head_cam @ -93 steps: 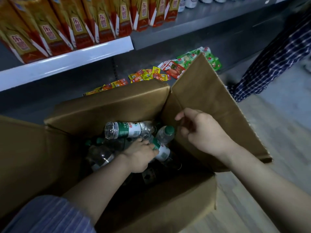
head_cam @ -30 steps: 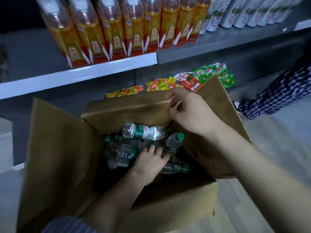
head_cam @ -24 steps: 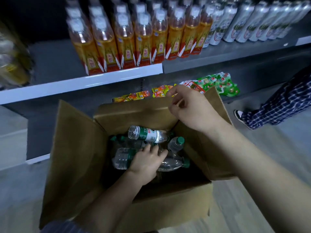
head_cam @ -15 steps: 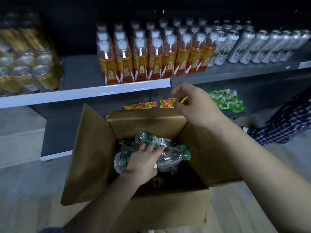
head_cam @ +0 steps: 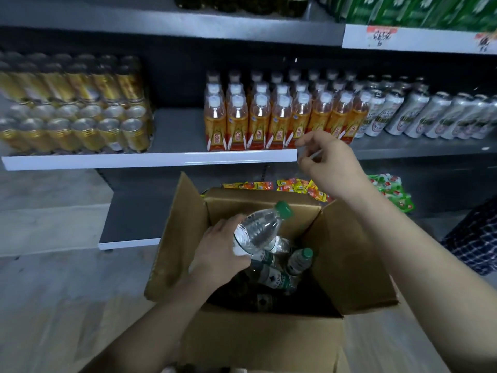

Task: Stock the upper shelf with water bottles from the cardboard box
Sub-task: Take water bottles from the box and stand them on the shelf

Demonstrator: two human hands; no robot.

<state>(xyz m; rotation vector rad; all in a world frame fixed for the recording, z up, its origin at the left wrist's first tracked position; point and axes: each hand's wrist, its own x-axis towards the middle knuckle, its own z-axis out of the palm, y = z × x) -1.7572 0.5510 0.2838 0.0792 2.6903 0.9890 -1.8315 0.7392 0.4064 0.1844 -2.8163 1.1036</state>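
- Gold cans (head_cam: pixel 72 103): stacked in two tiers at the left end of the middle shelf (head_cam: pixel 150 159), behind its white front edge.
- Cardboard box (head_cam: pixel 263 343): on the floor below the middle shelf, all flaps open; left flap upright, right flap folded outward.
- Left hand (head_cam: pixel 217 254): over the box's left half, fingers wrapped round the lower body of a water bottle (head_cam: pixel 256 232).
- Water bottle: clear, green cap, tilted with cap up and to the right, lifted above the box opening, level with the rear flap.
- Remaining bottles (head_cam: pixel 279 267): several clear, green-capped, lying jumbled in the box's rear right part.
- Orange drink bottles (head_cam: pixel 279 117): upright in rows at the middle shelf's centre, white caps.
- Snack packets (head_cam: pixel 295 185): yellow and red, on the low shelf behind the box; green packets (head_cam: pixel 392 192) further right.
- Right hand (head_cam: pixel 328 162): raised above the box's rear right corner, in front of the middle shelf's edge, fingers loosely curled, holding nothing.
- Silver cans (head_cam: pixel 419 117): upright at the middle shelf's right end.
- Checked fabric (head_cam: pixel 473 238): at the right edge, near the floor.
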